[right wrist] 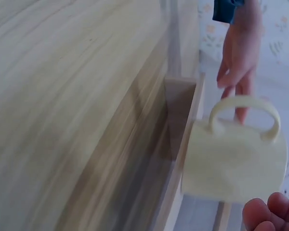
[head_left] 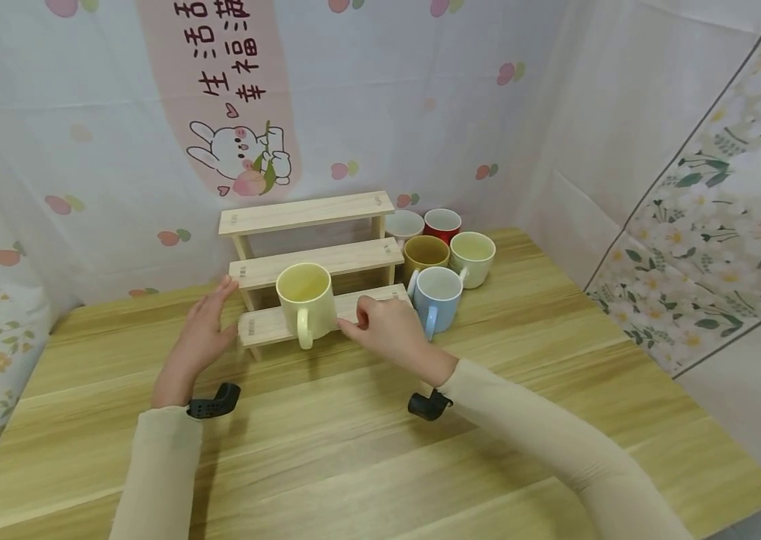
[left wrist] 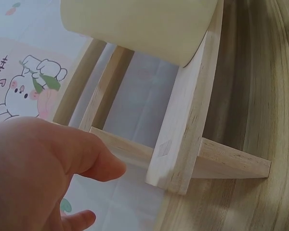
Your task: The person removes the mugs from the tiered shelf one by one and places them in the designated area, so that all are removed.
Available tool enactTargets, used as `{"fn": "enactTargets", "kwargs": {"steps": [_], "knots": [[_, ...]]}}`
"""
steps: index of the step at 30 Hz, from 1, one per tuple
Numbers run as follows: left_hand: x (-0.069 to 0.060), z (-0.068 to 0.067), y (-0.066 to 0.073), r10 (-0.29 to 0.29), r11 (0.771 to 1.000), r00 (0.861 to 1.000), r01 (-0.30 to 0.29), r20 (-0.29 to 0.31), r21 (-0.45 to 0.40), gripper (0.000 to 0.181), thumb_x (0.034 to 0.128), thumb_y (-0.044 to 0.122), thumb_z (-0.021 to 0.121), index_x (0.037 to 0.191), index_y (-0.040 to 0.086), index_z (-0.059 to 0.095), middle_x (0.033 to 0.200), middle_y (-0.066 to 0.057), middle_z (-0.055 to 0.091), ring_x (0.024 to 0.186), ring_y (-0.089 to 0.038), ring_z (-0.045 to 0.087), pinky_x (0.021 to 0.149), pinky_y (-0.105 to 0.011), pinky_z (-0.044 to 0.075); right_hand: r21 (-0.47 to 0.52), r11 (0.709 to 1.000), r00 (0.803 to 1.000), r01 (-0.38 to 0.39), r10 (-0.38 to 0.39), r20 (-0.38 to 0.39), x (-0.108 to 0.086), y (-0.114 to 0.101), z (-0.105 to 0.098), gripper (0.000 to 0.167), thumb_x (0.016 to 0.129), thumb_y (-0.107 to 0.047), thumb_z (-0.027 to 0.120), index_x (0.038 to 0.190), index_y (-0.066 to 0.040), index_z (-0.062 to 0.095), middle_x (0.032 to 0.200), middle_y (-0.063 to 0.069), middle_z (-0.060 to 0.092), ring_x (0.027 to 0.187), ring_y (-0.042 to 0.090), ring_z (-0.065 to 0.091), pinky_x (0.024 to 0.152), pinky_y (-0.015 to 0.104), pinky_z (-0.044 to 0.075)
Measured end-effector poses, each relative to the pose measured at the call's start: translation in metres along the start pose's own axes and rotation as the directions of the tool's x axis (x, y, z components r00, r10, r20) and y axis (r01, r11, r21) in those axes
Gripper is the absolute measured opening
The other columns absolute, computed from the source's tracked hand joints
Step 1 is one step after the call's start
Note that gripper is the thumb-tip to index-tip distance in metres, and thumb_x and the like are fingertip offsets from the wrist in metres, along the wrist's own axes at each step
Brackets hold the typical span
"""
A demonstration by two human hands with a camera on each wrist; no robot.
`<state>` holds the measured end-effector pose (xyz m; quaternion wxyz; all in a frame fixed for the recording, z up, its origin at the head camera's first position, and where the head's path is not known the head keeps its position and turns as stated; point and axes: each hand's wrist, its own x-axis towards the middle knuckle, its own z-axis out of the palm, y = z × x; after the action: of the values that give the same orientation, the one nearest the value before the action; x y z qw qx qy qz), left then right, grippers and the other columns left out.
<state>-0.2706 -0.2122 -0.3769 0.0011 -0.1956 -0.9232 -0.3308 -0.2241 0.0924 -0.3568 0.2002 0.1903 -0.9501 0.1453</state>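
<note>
A pale yellow mug point(head_left: 307, 306) stands on the lowest tier of a three-tier wooden rack point(head_left: 265, 327), its handle turned toward me. Just right of the mug is my right hand point(head_left: 390, 334), fingers loosely bent and holding nothing; its fingertips point(right wrist: 274, 211) are close beside the mug point(right wrist: 233, 161), and whether they touch it I cannot tell. At the rack's left end, my left hand point(head_left: 201, 334) has its fingers extended near the end of the middle tier. The left thumb point(left wrist: 103, 163) stands apart from the lowest board point(left wrist: 176, 139).
Right of the rack stand several mugs: a light blue one point(head_left: 438, 304), a brownish-yellow one point(head_left: 426, 259), a pale green one point(head_left: 473, 259), a red one point(head_left: 443, 223) and a whitish one point(head_left: 404, 225). A printed curtain point(head_left: 353, 112) hangs behind the wooden table point(head_left: 326, 450).
</note>
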Motion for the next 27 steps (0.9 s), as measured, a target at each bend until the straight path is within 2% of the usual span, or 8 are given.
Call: {"fn": "enactTargets", "kwargs": {"steps": [8, 14, 18, 23, 27], "knots": [[-0.001, 0.000, -0.001, -0.011, 1.000, 1.000, 0.011, 0.004, -0.014, 0.073, 0.0860, -0.007, 0.050, 0.151, -0.001, 0.017, 0.160, -0.019, 0.005, 0.139, -0.055, 0.006, 0.112, -0.065, 0.003, -0.030, 0.998, 0.996, 0.064, -0.062, 0.067, 0.017, -0.029, 0.009, 0.048, 0.081, -0.062, 0.062, 0.065, -0.018, 0.054, 0.051, -0.008, 0.048, 0.045, 0.008, 0.045, 0.039, 0.019, 0.028], [0.000, 0.003, -0.001, 0.007, 1.000, 1.000, -0.007, -0.002, -0.005, 0.073, 0.0851, -0.007, 0.051, 0.150, -0.003, 0.019, 0.159, -0.021, 0.007, 0.139, -0.054, 0.010, 0.113, -0.063, 0.003, -0.052, 0.998, 0.992, 0.039, -0.033, 0.121, 0.018, -0.036, 0.017, 0.053, 0.081, -0.065, 0.060, 0.061, -0.018, 0.050, 0.048, -0.008, 0.042, 0.044, 0.007, 0.041, 0.038, 0.018, 0.027], [-0.002, 0.002, -0.002, 0.000, 1.000, 1.000, 0.000, -0.010, 0.001, 0.073, 0.0845, -0.009, 0.051, 0.150, -0.003, 0.019, 0.159, -0.021, 0.008, 0.140, -0.052, 0.009, 0.114, -0.063, 0.003, -0.037, 0.999, 0.992, 0.023, -0.018, 0.123, 0.019, -0.039, 0.020, 0.053, 0.081, -0.064, 0.061, 0.058, -0.018, 0.048, 0.048, -0.007, 0.040, 0.045, 0.008, 0.040, 0.039, 0.019, 0.027], [0.000, 0.002, -0.003, 0.017, 1.000, 1.000, -0.016, -0.022, 0.012, 0.072, 0.0842, -0.008, 0.052, 0.150, -0.004, 0.021, 0.159, -0.021, 0.009, 0.140, -0.051, 0.013, 0.114, -0.062, 0.004, -0.012, 1.000, 0.988, -0.014, 0.015, 0.153, 0.020, -0.042, 0.018, 0.044, 0.083, -0.055, 0.064, 0.061, -0.019, 0.051, 0.049, -0.008, 0.044, 0.047, 0.009, 0.043, 0.040, 0.020, 0.029], [0.002, 0.002, -0.003, 0.014, 1.000, 1.000, -0.014, -0.023, 0.008, 0.072, 0.0845, -0.008, 0.052, 0.150, -0.003, 0.021, 0.159, -0.020, 0.009, 0.139, -0.052, 0.012, 0.114, -0.061, 0.003, 0.010, 1.000, 0.990, -0.004, 0.002, 0.142, 0.019, -0.038, 0.012, 0.035, 0.083, -0.046, 0.067, 0.065, -0.019, 0.053, 0.050, -0.009, 0.046, 0.047, 0.009, 0.043, 0.041, 0.020, 0.028]]}}
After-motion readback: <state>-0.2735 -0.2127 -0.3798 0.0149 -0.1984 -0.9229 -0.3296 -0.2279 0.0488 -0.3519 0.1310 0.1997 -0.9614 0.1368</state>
